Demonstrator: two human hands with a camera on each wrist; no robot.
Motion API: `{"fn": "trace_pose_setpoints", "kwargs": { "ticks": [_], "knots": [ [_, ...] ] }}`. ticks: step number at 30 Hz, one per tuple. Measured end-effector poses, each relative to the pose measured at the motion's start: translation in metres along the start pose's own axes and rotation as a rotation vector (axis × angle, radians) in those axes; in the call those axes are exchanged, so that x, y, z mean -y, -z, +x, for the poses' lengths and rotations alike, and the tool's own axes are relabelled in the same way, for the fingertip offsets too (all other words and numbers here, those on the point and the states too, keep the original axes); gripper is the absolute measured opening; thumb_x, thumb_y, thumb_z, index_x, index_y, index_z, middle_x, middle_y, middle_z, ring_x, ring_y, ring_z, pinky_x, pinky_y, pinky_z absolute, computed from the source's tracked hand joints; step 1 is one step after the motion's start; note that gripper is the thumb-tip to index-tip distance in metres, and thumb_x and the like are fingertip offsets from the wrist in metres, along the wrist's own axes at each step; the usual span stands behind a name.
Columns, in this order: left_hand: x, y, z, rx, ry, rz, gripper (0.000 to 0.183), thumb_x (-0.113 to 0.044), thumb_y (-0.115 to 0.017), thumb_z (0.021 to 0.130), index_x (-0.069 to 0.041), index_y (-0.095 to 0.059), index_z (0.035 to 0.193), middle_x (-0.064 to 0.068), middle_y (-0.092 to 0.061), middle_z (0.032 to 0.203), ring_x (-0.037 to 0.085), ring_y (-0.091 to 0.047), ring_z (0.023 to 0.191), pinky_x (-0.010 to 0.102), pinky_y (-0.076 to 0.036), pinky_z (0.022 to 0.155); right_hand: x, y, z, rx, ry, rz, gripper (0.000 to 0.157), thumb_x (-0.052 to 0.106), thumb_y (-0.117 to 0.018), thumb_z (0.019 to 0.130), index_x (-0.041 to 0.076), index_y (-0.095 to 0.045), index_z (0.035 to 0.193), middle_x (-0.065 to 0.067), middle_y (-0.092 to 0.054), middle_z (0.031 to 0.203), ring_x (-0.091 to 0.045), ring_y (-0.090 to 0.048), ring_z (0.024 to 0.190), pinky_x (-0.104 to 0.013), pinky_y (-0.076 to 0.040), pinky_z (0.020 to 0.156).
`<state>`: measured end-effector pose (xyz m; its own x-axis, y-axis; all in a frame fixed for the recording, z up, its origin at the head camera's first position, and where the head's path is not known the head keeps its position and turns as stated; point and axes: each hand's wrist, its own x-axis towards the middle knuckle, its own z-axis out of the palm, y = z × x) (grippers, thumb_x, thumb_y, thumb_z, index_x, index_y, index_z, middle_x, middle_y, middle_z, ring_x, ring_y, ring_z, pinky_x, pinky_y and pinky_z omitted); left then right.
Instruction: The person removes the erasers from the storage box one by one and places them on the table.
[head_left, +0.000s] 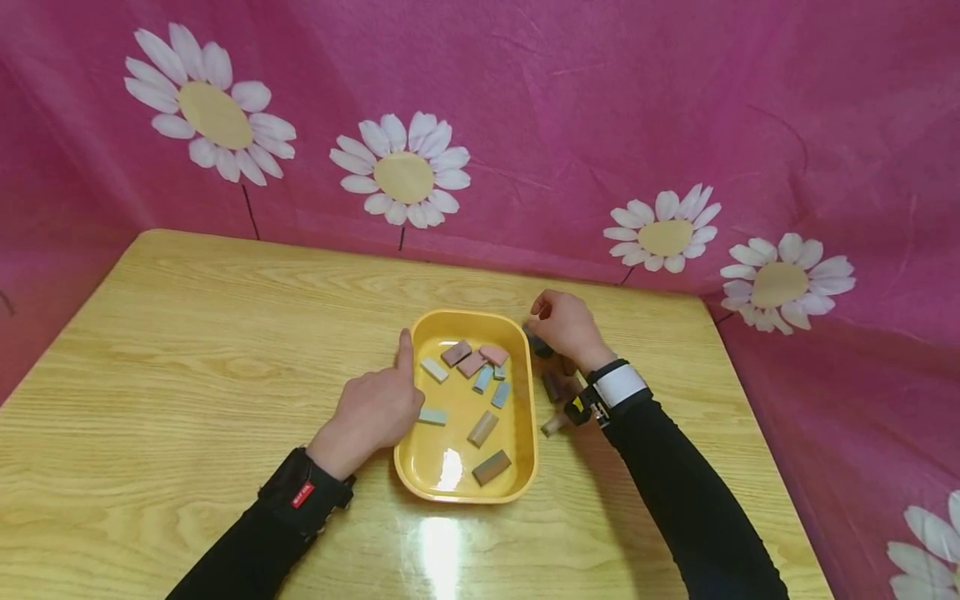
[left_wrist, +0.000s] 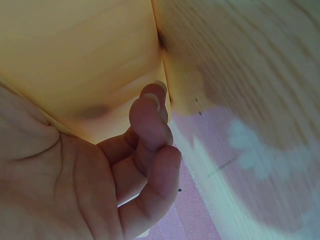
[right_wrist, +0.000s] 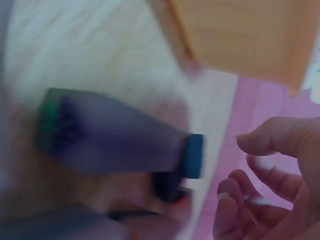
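Observation:
A yellow plastic tray (head_left: pixel 519 425) sits on the table, with small rectangular blocks in pink, pale blue, cream and brown scattered over its floor. My left hand (head_left: pixel 377 406) grips the tray's left wall, index finger stretched along the outside; the left wrist view shows curled fingers (left_wrist: pixel 150 122) against that wall, the thumb hidden. Just beyond the tray's right side hovers my right hand (head_left: pixel 570 327), fingers loosely bent and thumb apart, holding nothing. Close to it lies a blurred greyish-purple bottle-shaped piece (right_wrist: pixel 120 132) with a blue cap-like end.
More small pieces, among them a dark brown block (head_left: pixel 552 387) and a light one (head_left: pixel 553 425), lie right of the tray, partly under my right wrist. A pink curtain (head_left: pixel 525 167) with daisies hangs behind the wooden table (head_left: pixel 225 358).

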<state>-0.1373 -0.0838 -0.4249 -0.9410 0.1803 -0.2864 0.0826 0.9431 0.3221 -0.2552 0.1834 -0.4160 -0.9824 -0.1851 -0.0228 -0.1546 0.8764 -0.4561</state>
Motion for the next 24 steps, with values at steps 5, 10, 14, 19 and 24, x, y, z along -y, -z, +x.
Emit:
{"fn": "trace_pose_setpoints", "kwargs": {
  "ticks": [5, 10, 14, 19, 24],
  "knots": [
    [0.001, 0.001, 0.0, 0.0, 0.001, 0.002, 0.086, -0.03, -0.044, 0.097, 0.002, 0.008, 0.157, 0.003, -0.056, 0.06, 0.021, -0.051, 0.052, 0.037, -0.04, 0.05, 0.026, 0.011, -0.007, -0.064, 0.113, -0.004, 0.024, 0.02, -0.067, 0.082, 0.004, -0.067, 0.1, -0.012, -0.067, 0.093, -0.026, -0.058, 0.079, -0.041, -0.048, 0.075],
    [0.001, 0.0, 0.0, -0.006, -0.006, -0.003, 0.085, -0.029, -0.044, 0.096, 0.003, 0.006, 0.157, 0.003, -0.056, 0.061, 0.021, -0.051, 0.053, 0.037, -0.04, 0.05, 0.064, 0.01, -0.016, -0.007, 0.194, -0.059, 0.02, 0.017, -0.066, 0.082, 0.007, -0.067, 0.099, -0.008, -0.069, 0.091, -0.023, -0.06, 0.079, -0.039, -0.05, 0.073],
    [0.002, 0.0, 0.001, -0.008, -0.01, 0.005, 0.086, -0.03, -0.045, 0.096, 0.003, 0.006, 0.157, 0.004, -0.057, 0.062, 0.02, -0.052, 0.054, 0.038, -0.042, 0.051, 0.093, 0.003, -0.02, 0.163, 0.208, -0.089, 0.023, 0.021, -0.067, 0.084, 0.01, -0.068, 0.104, -0.004, -0.069, 0.09, -0.019, -0.06, 0.077, -0.037, -0.051, 0.073],
    [0.003, 0.0, 0.001, -0.023, -0.02, 0.018, 0.086, -0.031, -0.046, 0.096, 0.004, 0.004, 0.157, 0.003, -0.057, 0.062, 0.021, -0.053, 0.054, 0.038, -0.043, 0.051, 0.118, -0.009, -0.02, 0.333, 0.229, -0.109, 0.025, 0.023, -0.071, 0.085, 0.01, -0.068, 0.106, -0.002, -0.069, 0.081, -0.012, -0.064, 0.065, -0.032, -0.052, 0.068],
    [0.002, 0.0, 0.0, -0.038, -0.037, 0.023, 0.085, -0.03, -0.046, 0.096, 0.005, 0.002, 0.157, 0.003, -0.055, 0.061, 0.021, -0.052, 0.053, 0.038, -0.042, 0.05, 0.129, -0.026, -0.014, 0.414, 0.228, -0.131, 0.028, 0.02, -0.069, 0.085, 0.009, -0.069, 0.111, -0.003, -0.069, 0.083, -0.013, -0.062, 0.057, -0.03, -0.053, 0.06]
  ]
}}
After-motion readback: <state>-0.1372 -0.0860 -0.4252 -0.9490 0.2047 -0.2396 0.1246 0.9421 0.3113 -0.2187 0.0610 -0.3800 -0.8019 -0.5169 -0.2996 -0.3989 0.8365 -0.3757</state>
